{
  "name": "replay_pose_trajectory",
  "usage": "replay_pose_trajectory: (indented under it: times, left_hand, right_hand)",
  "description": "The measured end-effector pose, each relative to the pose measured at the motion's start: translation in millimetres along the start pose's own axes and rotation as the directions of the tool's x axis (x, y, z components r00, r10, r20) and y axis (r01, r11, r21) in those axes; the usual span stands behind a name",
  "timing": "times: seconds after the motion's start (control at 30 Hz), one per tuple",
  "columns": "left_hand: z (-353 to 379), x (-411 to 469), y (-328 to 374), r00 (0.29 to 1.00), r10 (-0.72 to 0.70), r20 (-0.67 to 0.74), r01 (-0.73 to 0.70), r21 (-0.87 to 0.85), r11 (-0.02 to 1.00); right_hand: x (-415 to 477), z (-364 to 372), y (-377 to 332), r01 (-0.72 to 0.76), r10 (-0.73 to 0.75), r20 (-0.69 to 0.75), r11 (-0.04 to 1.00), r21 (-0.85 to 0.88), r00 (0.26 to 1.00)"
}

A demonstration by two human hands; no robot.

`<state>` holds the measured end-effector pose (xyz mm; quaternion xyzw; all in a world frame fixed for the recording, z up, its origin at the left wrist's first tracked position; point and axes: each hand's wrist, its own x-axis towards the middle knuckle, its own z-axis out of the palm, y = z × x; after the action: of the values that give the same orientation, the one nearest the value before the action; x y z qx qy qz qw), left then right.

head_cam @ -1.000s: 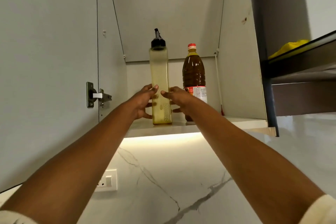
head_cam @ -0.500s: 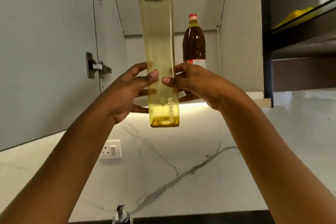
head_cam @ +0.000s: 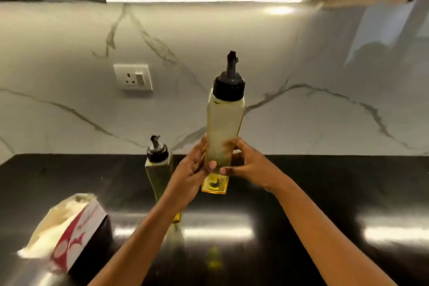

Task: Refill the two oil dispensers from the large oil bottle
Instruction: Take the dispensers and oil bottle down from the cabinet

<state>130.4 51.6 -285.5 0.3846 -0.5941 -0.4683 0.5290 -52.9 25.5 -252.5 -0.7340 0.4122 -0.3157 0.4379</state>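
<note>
Gripping the lower part of a tall, clear, square-sided plastic oil dispenser with a black pour-spout cap [head_cam: 224, 123], two bare hands held it upright near the middle of the scene, its base raised clear of the glossy black countertop [head_cam: 325, 188]. The left hand [head_cam: 192, 169] was curled round the dispenser's left side and the right hand [head_cam: 250, 169] round its right side, so that the thumb tips nearly met across the near face. Only a shallow layer of yellow oil sat at the bottom of this held dispenser. A second clear dispenser with the same black spout cap [head_cam: 157, 174] stood upright on the countertop just left of the first, partly hidden behind the left forearm, with a trace of yellow at its base. That made two dispensers in all, one held and one standing. At the near left lay one red-and-white pack with white material spilling from it [head_cam: 72, 223]. On the far side rose a white marble-veined backsplash [head_cam: 301, 53] bearing one white wall socket [head_cam: 132, 77], under one lit strip light [head_cam: 204, 0].
</note>
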Motion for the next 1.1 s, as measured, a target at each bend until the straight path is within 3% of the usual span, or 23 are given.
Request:
replay_pose_trajectory:
  times: [0.2,0.4,0.7,0.93,1.03,1.1]
  left_hand:
    - [-9.3,-9.4,-89.3,0.993,-0.116,-0.029,0.118,0.105,0.987]
    - [-20.9,-19.9,-137.3,0.968,-0.235,-0.091,0.244,0.101,0.965]
    - [-28.2,-22.6,-166.2,0.947,-0.272,-0.17,0.29,0.091,0.953]
    - [-29.0,-23.1,-165.8,0.945,-0.304,-0.116,0.309,0.021,0.951]
    - [-24.6,-29.3,-161.4,0.904,-0.402,-0.142,0.404,-0.018,0.915]
    - [-20.2,-45.5,-156.0,0.836,-0.49,-0.246,0.504,-0.006,0.863]
  right_hand:
    - [26.3,40.1,90.2,-0.145,0.144,0.065,0.989,0.013,0.987]
    - [46.5,66.7,139.3,-0.236,0.236,0.115,0.972,-0.017,0.965]
    - [61.4,85.4,164.1,-0.219,0.216,0.121,0.976,0.012,0.969]
    - [61.8,86.3,162.4,-0.251,0.246,0.143,0.968,0.022,0.959]
    - [56.0,85.6,154.4,-0.272,0.275,0.132,0.961,-0.04,0.952]
    - [47.0,83.9,146.6,-0.285,0.291,0.059,0.954,-0.096,0.955]
